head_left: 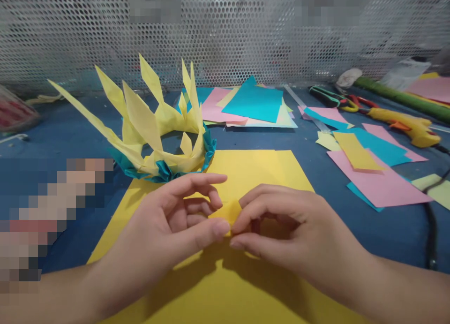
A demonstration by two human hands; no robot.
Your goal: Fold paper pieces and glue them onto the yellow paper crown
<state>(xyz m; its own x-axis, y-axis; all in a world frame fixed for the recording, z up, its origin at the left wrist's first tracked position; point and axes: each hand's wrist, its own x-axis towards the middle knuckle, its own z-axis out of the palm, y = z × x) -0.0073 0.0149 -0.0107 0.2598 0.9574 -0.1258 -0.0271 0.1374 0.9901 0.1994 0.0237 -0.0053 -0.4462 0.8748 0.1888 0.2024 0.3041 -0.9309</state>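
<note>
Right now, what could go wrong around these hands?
The small yellow paper at the right fingers may slip and be hard to spot on the matching yellow sheet. The left hand, close to the paper crown, could bump it. The right forearm might catch the black cord nearby.

A sheet (260, 169) lies on the table (256, 140) below the left hand (176, 216) and right hand (291, 216), a paper piece (227, 212) between them. Behind are a crown (142, 122) leftward, a paper pile (258, 103) midway, a glue gun (404, 121) rightward.
</note>
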